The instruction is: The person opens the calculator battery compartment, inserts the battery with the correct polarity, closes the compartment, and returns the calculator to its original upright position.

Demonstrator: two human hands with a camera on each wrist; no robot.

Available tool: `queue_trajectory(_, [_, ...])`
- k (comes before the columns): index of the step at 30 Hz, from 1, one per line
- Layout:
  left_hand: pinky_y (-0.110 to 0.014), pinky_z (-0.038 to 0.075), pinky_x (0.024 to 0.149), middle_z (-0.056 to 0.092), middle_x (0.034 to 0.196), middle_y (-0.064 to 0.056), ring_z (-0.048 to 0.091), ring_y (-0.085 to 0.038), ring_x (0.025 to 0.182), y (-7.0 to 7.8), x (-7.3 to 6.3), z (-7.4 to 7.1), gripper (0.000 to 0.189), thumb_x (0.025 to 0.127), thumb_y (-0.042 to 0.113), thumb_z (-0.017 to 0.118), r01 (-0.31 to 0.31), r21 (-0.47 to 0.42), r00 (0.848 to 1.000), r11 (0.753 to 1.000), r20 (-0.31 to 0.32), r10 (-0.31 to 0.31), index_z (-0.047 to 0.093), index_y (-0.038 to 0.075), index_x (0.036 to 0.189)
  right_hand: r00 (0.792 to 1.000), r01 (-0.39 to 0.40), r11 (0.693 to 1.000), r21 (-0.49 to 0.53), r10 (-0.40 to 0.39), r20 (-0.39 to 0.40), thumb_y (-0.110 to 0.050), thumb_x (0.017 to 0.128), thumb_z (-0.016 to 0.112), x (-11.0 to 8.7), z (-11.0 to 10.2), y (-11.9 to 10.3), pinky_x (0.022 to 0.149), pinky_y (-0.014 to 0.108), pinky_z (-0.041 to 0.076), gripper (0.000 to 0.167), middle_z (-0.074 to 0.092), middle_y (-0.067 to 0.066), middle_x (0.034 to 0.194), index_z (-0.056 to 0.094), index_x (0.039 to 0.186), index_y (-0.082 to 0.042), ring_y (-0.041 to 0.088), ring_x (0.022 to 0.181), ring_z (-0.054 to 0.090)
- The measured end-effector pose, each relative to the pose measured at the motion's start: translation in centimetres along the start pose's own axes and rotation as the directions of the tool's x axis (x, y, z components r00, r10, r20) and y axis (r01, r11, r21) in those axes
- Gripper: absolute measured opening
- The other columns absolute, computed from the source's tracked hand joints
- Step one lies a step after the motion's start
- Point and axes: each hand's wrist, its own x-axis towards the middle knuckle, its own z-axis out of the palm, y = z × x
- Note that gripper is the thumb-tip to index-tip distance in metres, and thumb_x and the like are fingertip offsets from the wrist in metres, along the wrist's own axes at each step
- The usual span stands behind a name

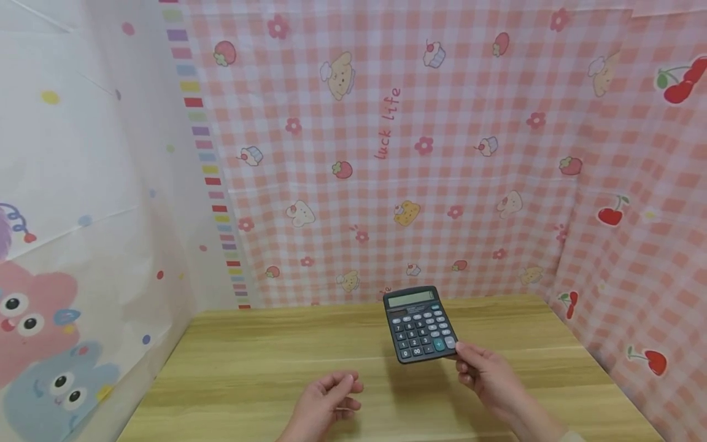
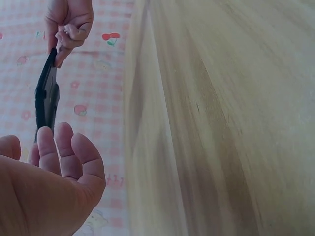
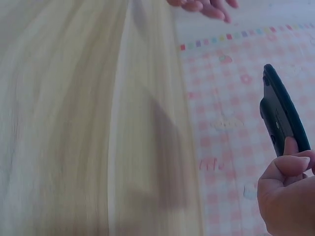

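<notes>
A dark calculator (image 1: 422,325) with grey and teal keys is held up above the wooden table, its display and keys facing the head camera. My right hand (image 1: 491,377) pinches its lower right corner between thumb and fingers. In the right wrist view the calculator (image 3: 283,110) shows edge-on, with the right hand (image 3: 288,189) at its lower end. To the left of the calculator, my left hand (image 1: 328,402) hovers over the table with loosely bent fingers and holds nothing. The left wrist view has the left hand (image 2: 64,177) in front of the calculator's near end, overlapping it.
The wood-grain table (image 1: 248,362) runs back to a pink checked cloth (image 1: 386,184) hung behind it. Another checked cloth with cherries (image 1: 635,276) borders the right side. On the left hangs a white cloth (image 1: 110,245) with cartoon figures.
</notes>
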Motion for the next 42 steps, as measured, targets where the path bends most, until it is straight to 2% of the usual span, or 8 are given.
queue_trajectory(4, [-0.029,0.062,0.078,0.080,0.112,-0.006,0.074,-0.012,0.085,0.1,-0.3,0.3,0.046,0.108,0.032,0.065,-0.037,0.080,0.999,0.996,0.002,0.037,0.067,-0.006,0.133,0.999,-0.002,1.000,0.010,0.003,-0.045,-0.019,0.113,0.055,0.1,-1.3,-0.4,0.066,0.018,0.047,0.027,0.080,-0.009,0.088,0.078,0.098,-0.019,0.002,0.072,0.052])
queue_trajectory(8, [-0.028,0.062,0.077,0.080,0.115,-0.012,0.075,-0.013,0.087,0.1,-0.6,0.7,0.045,0.108,0.031,0.066,-0.078,0.125,0.997,0.989,0.038,0.074,0.067,-0.007,0.132,0.997,-0.027,0.999,0.019,0.029,-0.071,-0.020,0.113,0.054,0.4,-3.0,-0.7,0.066,0.017,0.048,0.029,0.080,-0.010,0.087,0.077,0.097,-0.022,0.001,0.073,0.052])
queue_trajectory(14, [-0.030,0.062,0.080,0.079,0.113,-0.009,0.073,-0.014,0.088,0.4,-1.0,1.1,0.041,0.107,0.032,0.068,-0.067,0.143,0.995,0.987,0.081,0.056,0.070,-0.002,0.129,0.994,-0.066,0.998,0.019,0.067,-0.085,-0.023,0.114,0.052,0.9,-6.2,-0.7,0.065,0.017,0.048,0.032,0.078,-0.010,0.088,0.078,0.095,-0.023,0.001,0.075,0.052])
queue_trajectory(18, [-0.030,0.061,0.080,0.079,0.114,-0.011,0.072,-0.014,0.088,0.5,-1.2,1.4,0.040,0.106,0.032,0.069,-0.068,0.148,0.994,0.987,0.094,0.054,0.071,-0.001,0.128,0.993,-0.083,0.996,-0.007,0.083,-0.084,-0.025,0.115,0.049,1.3,-8.2,-0.6,0.066,0.018,0.047,0.037,0.076,-0.010,0.088,0.079,0.093,-0.026,0.002,0.075,0.051])
queue_trajectory(26, [-0.028,0.060,0.077,0.079,0.114,-0.015,0.072,-0.015,0.087,0.5,-1.3,1.7,0.040,0.107,0.031,0.068,-0.088,0.171,0.991,0.981,0.111,0.069,0.071,-0.003,0.127,0.991,-0.122,0.991,-0.063,0.118,-0.063,-0.026,0.117,0.044,2.5,-11.9,-0.4,0.069,0.020,0.047,0.037,0.072,-0.009,0.090,0.078,0.104,-0.018,0.005,0.078,0.052])
queue_trajectory(33, [-0.028,0.060,0.076,0.079,0.116,-0.019,0.073,-0.015,0.086,0.1,-1.2,1.7,0.039,0.106,0.031,0.068,-0.089,0.181,0.991,0.980,0.116,0.068,0.071,-0.003,0.125,0.988,-0.147,0.986,-0.082,0.142,-0.064,-0.022,0.116,0.041,3.3,-13.4,-0.2,0.065,0.019,0.048,0.038,0.066,-0.005,0.083,0.074,0.099,-0.013,0.004,0.074,0.054])
queue_trajectory(38, [-0.029,0.060,0.076,0.079,0.117,-0.020,0.073,-0.016,0.086,-0.1,-1.1,1.6,0.039,0.107,0.032,0.068,-0.083,0.190,0.991,0.978,0.115,0.062,0.071,-0.002,0.125,0.982,-0.167,0.984,-0.055,0.161,-0.099,-0.021,0.116,0.043,3.8,-13.9,0.1,0.065,0.019,0.050,0.035,0.071,-0.005,0.085,0.073,0.101,-0.013,0.004,0.075,0.054])
queue_trajectory(42, [-0.030,0.060,0.076,0.079,0.117,-0.019,0.073,-0.016,0.087,-0.2,-1.0,1.6,0.040,0.107,0.032,0.067,-0.076,0.194,0.992,0.978,0.111,0.055,0.071,-0.003,0.126,0.986,-0.157,0.986,-0.055,0.153,-0.069,-0.018,0.115,0.043,4.1,-14.3,0.4,0.064,0.017,0.050,0.034,0.075,-0.006,0.086,0.072,0.099,-0.013,0.002,0.072,0.054])
